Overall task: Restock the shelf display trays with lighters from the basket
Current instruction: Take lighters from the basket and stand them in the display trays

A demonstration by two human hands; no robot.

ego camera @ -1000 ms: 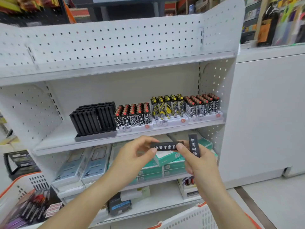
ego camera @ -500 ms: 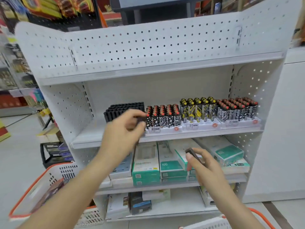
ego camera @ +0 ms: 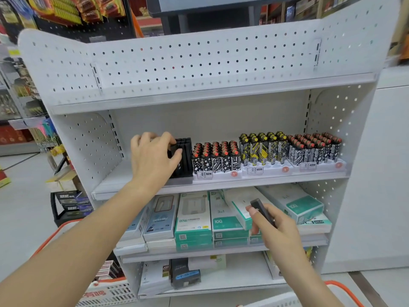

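On the middle shelf (ego camera: 132, 185) stands a black display tray (ego camera: 184, 158) at the left of three white trays full of patterned lighters (ego camera: 215, 159). My left hand (ego camera: 152, 158) is over the black tray, pinching a black lighter (ego camera: 173, 151) between thumb and fingers at the tray's top. My right hand (ego camera: 272, 229) hovers lower, in front of the shelf below, holding a second black lighter (ego camera: 262, 210) tilted upward. A white basket with an orange rim (ego camera: 106, 291) stands on the floor at the lower left; its contents are mostly hidden by my left arm.
Boxed chargers and cables (ego camera: 192, 220) fill the shelf below. A second orange-rimmed basket (ego camera: 340, 293) shows at the bottom right. A white cabinet (ego camera: 387, 173) flanks the shelf unit on the right, and a black rack (ego camera: 70, 203) stands on the floor at left.
My left hand carried its black lighter from in front of my chest up to the black tray. My right hand kept its lighter and lowered a little. The view swung left.
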